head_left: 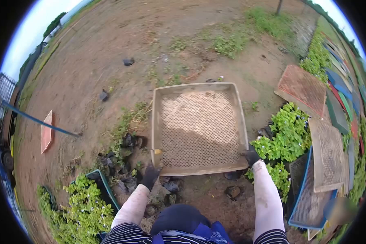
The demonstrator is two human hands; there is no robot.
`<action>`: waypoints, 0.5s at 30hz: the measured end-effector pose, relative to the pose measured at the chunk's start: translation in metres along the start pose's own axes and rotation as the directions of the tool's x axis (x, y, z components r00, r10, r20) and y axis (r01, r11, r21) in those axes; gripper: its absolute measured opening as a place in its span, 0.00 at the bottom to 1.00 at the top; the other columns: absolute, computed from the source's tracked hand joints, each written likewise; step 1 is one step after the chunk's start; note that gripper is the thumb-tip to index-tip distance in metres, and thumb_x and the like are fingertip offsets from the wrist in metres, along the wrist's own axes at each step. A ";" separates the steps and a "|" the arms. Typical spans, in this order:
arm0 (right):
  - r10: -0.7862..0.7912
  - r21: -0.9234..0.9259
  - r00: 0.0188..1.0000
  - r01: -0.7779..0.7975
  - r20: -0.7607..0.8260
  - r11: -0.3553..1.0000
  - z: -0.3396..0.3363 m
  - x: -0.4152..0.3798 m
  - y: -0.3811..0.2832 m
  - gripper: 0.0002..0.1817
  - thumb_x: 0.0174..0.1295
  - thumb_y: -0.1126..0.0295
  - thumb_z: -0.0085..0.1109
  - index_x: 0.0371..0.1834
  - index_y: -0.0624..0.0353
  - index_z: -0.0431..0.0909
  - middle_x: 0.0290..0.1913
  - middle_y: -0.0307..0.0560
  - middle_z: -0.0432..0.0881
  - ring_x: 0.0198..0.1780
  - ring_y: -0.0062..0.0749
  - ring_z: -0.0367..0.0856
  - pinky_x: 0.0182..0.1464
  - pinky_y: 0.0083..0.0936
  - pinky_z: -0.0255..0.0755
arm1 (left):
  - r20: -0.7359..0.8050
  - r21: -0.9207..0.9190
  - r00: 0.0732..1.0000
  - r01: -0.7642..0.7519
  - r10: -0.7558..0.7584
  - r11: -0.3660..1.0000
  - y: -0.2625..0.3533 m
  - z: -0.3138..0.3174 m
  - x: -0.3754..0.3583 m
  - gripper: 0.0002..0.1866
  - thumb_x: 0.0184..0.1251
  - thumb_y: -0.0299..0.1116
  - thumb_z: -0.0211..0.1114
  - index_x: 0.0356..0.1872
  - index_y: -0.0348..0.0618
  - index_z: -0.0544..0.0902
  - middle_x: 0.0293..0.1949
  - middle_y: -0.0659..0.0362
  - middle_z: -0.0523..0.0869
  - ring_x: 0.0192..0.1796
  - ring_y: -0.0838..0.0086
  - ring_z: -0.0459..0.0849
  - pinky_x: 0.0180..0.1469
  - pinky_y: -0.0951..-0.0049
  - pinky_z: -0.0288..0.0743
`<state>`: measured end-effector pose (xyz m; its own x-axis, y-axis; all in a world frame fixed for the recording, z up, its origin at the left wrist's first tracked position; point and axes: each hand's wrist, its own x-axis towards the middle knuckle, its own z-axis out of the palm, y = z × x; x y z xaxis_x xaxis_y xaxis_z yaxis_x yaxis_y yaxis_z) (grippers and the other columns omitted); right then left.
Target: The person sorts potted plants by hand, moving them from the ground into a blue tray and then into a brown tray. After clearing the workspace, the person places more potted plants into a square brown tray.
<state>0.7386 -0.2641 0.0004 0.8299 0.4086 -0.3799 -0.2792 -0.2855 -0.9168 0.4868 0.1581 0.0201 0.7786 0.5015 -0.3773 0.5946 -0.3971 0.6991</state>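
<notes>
Between my two hands is a beige plastic nursery tray (pixel 199 168) with a mesh bottom, dirt-stained and partly shaded. My left hand (pixel 151 176), in a dark glove, grips its near left corner, just below a small yellow mark on the rim. On the other side my right hand (pixel 251 156), also gloved, is closed on the near right edge. Nothing lies in the tray. Its far rim tilts away from me over the bare ground, and part of my fingers is hidden by the frame.
Leafy potted plants (pixel 286 134) grow at right, beside stacked trays (pixel 329 158) and a blue tray (pixel 309 195). At lower left, more plants (pixel 89 203) fill a green crate (pixel 103 189). Black plant bags (pixel 128 140) litter the soil. A blue pole (pixel 40 118) slants at left.
</notes>
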 end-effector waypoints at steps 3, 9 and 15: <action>-0.069 0.015 0.997 0.069 -0.024 0.997 0.005 -0.016 -0.013 0.33 0.44 0.79 0.52 0.62 0.63 0.66 0.51 0.45 0.76 0.50 0.32 0.76 0.55 0.26 0.69 | 0.104 -0.675 0.994 0.089 -0.025 0.732 -0.007 0.009 0.000 0.23 0.65 0.35 0.61 0.59 0.37 0.69 0.51 0.54 0.79 0.50 0.71 0.79 0.50 0.68 0.76; -0.213 0.158 0.973 0.225 -0.090 0.961 0.032 -0.058 -0.082 0.40 0.41 0.80 0.50 0.67 0.66 0.59 0.58 0.48 0.72 0.57 0.36 0.72 0.61 0.27 0.65 | 0.365 -0.760 0.916 0.398 -0.169 0.514 -0.030 0.001 0.001 0.15 0.64 0.28 0.58 0.51 0.37 0.74 0.43 0.56 0.82 0.42 0.70 0.84 0.44 0.69 0.81; -0.327 0.055 0.938 0.335 -0.112 0.941 0.038 -0.109 -0.181 0.43 0.41 0.78 0.50 0.69 0.66 0.57 0.63 0.52 0.68 0.64 0.37 0.67 0.67 0.30 0.57 | 0.357 -0.842 0.919 0.394 -0.165 0.369 -0.037 0.020 -0.054 0.16 0.64 0.24 0.57 0.53 0.35 0.73 0.44 0.55 0.82 0.42 0.70 0.84 0.44 0.71 0.81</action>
<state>0.6802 -0.2244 0.2031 0.9239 0.3802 -0.0428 -0.0117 -0.0838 -0.9964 0.4267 0.1300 0.0022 0.6890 0.2521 -0.6795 0.3571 0.6978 0.6210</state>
